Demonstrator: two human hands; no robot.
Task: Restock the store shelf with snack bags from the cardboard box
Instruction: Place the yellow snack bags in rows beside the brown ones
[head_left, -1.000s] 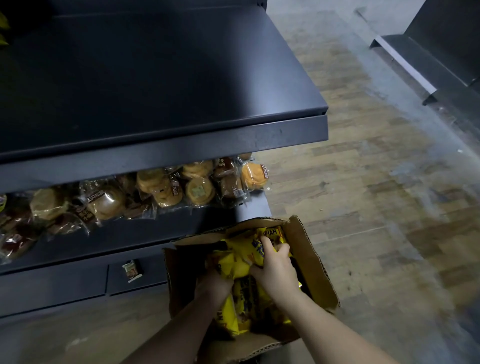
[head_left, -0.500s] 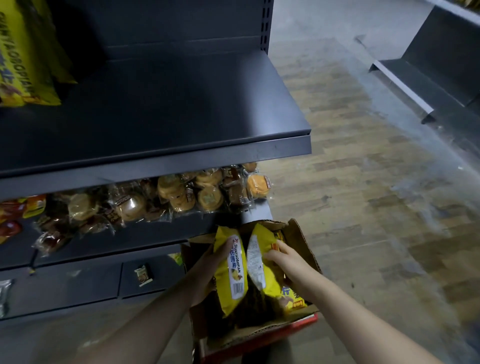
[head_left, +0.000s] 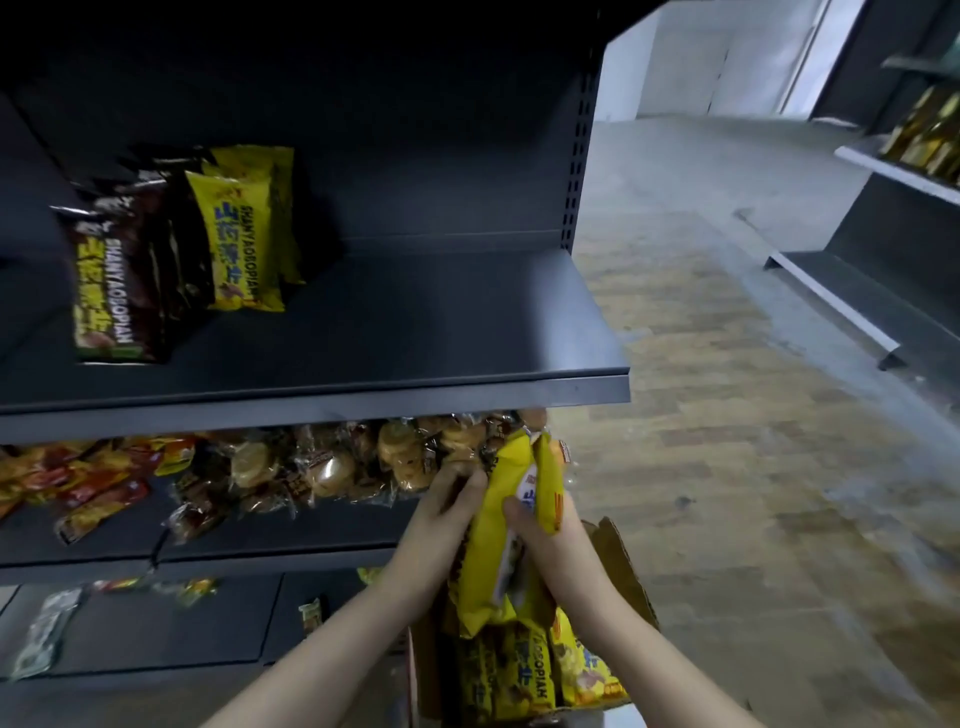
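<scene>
Both hands hold a bunch of yellow snack bags (head_left: 501, 525) upright above the cardboard box (head_left: 621, 566). My left hand (head_left: 441, 512) grips the bunch on its left side and my right hand (head_left: 545, 535) grips it from the right. More yellow bags (head_left: 540, 670) stand in the box below. The bunch sits just under the front lip of the dark shelf (head_left: 415, 332). On that shelf, at the left, stand yellow bags (head_left: 241, 234) and dark brown bags (head_left: 122, 275).
The lower shelf (head_left: 291, 535) carries clear packs of round buns (head_left: 363, 462) and red-orange packets (head_left: 78, 478). Small packets lie on the bottom shelf (head_left: 156, 629). Wooden floor (head_left: 753, 467) runs to the right, with another shelving unit (head_left: 883, 291) across the aisle.
Both hands have lifted the yellow bags up out of the box to just below the shelf lip. The view has tilted upward, so the shelf's stocked left side now shows.
</scene>
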